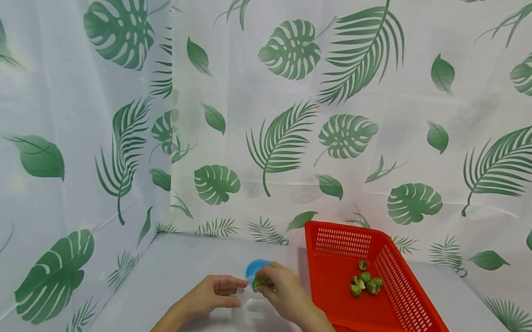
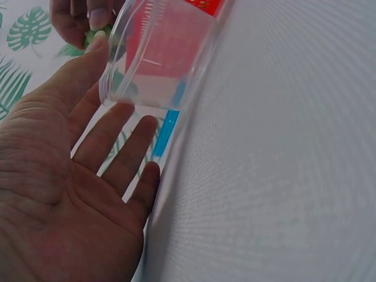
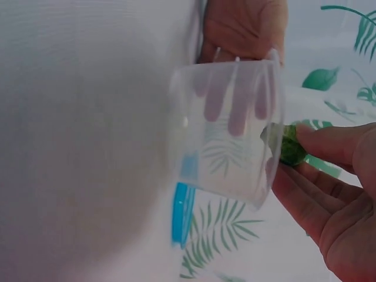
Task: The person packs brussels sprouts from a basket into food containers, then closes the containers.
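A clear plastic tub stands upright on the table between the two hands. My right hand pinches a green Brussels sprout between thumb and fingers at the tub's open mouth. Beside the tub's other side is my left hand, its fingers extended and relaxed. In the left wrist view its thumb lies near the rim and its fingertips come right up to the tub wall. A round blue lid lies on the table just behind the tub.
To the right stands a red perforated plastic basket with several more Brussels sprouts on its floor. White leaf-print sheeting rises behind the table and along the left side.
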The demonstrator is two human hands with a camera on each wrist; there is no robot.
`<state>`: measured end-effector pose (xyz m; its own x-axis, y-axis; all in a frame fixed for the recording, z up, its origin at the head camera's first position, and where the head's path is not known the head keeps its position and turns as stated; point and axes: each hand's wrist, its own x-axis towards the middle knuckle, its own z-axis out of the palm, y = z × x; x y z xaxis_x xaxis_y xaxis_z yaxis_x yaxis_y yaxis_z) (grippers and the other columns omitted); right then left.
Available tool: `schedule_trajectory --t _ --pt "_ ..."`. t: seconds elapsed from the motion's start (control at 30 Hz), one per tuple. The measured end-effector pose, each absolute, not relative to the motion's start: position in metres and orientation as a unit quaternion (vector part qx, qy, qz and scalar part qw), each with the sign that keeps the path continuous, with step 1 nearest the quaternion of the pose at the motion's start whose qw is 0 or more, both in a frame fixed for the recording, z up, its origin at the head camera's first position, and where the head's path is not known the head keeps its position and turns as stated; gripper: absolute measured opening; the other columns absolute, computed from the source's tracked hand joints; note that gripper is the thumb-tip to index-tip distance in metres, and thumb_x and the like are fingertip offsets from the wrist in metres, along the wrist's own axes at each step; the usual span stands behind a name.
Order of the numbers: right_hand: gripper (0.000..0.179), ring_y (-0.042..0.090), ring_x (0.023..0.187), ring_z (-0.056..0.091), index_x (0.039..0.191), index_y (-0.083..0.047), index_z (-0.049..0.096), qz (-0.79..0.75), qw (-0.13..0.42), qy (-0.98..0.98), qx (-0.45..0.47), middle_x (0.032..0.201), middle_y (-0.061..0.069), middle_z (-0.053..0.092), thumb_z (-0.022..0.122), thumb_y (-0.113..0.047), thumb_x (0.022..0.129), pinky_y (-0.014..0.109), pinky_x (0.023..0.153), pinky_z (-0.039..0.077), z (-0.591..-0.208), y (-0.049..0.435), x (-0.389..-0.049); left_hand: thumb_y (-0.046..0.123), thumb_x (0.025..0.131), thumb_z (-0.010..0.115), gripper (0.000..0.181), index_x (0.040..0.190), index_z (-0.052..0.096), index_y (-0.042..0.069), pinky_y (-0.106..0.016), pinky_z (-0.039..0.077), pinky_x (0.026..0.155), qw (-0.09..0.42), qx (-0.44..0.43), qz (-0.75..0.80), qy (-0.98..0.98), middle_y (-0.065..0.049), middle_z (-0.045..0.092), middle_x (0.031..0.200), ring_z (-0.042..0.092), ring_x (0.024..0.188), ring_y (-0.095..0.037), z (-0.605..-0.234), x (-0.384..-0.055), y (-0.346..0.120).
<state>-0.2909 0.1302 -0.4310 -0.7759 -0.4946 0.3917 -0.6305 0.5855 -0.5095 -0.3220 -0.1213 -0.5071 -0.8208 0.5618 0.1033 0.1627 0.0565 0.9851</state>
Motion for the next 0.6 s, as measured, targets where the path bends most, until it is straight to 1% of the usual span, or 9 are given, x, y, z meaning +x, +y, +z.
schedule_trajectory --t 0.1,0.2,0.3,0.43,0.6 --pt "0.013 0.005 0.086 0.066 0.103 -0.011 0.076 0.331 0.093 -0.888 0.305 0.097 -0.001 0.069 0.079 -0.006 0.092 0.025 0.082 0.062 -0.433 0.128 -0.291 0.016 0.096 0.076 0.051 0.142 0.061 0.000 -0.034 0.053 0.108 0.155 0.256 0.635 0.712 -0.020 0.060 0.147 0.055 0.141 -0.034 -0.507 -0.322 -0.121" --pt "0.012 0.005 0.085 0.065 0.103 -0.011 0.076 0.331 0.093 -0.891 0.296 0.096 -0.002 0.067 0.079 -0.007 0.092 0.022 0.079 0.061 -0.436 0.126 -0.291 0.015 0.097 0.076 0.050 0.142 0.060 -0.001 -0.033 0.053 0.108 0.156 0.258 0.636 0.711 -0.020 0.060 0.148 0.054 0.141 -0.034 -0.507 -0.322 -0.121" --pt "0.011 0.007 0.084 0.064 0.101 -0.010 0.076 0.322 0.112 -0.891 0.298 0.092 -0.002 0.066 0.079 -0.006 0.091 0.019 0.076 0.059 -0.439 0.124 -0.291 0.013 0.097 0.074 0.049 0.142 0.060 -0.001 -0.031 0.054 0.106 0.159 0.259 0.638 0.708 -0.021 0.059 0.148 0.054 0.142 -0.035 -0.507 -0.322 -0.122" --pt "0.010 0.007 0.083 0.064 0.098 -0.011 0.077 0.317 0.132 -0.889 0.302 0.090 -0.002 0.067 0.079 -0.005 0.090 0.019 0.075 0.058 -0.444 0.122 -0.291 0.014 0.097 0.075 0.050 0.142 0.059 -0.001 -0.030 0.055 0.105 0.162 0.261 0.641 0.703 -0.022 0.059 0.148 0.052 0.142 -0.037 -0.508 -0.322 -0.122" --pt "0.009 0.005 0.083 0.063 0.100 -0.011 0.078 0.308 0.131 -0.894 0.299 0.092 -0.003 0.070 0.080 -0.009 0.091 0.021 0.076 0.059 -0.448 0.121 -0.293 0.014 0.097 0.075 0.049 0.142 0.061 0.001 -0.030 0.055 0.104 0.163 0.263 0.640 0.703 -0.020 0.060 0.148 0.052 0.142 -0.038 -0.507 -0.322 -0.122"
